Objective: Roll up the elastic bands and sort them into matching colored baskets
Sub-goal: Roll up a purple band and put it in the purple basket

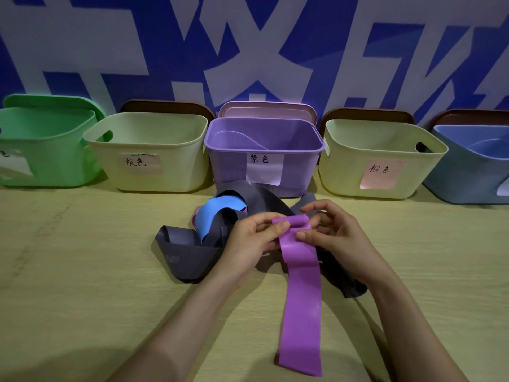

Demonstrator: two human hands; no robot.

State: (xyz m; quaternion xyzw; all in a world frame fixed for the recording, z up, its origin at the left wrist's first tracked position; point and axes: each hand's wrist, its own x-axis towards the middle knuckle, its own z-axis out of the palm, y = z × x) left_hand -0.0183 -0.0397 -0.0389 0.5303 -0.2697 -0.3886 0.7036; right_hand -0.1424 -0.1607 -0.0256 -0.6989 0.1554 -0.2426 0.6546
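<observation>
A purple elastic band (302, 299) lies lengthwise on the table, its far end curled over into the start of a roll. My left hand (248, 241) pinches the left side of that curled end and my right hand (333, 232) pinches the right side. Behind my hands sits a tangle of grey bands (187, 257) with a blue band (217, 216) and a bit of pink band (196, 213) in it. The purple basket (264, 150) stands straight behind the pile.
A row of baskets lines the wall: green (46, 144) at far left, a cream one with a grey label (148, 150), the purple one, a cream one with a pink label (380, 158), and blue (473, 172) at far right. Lids lean behind them.
</observation>
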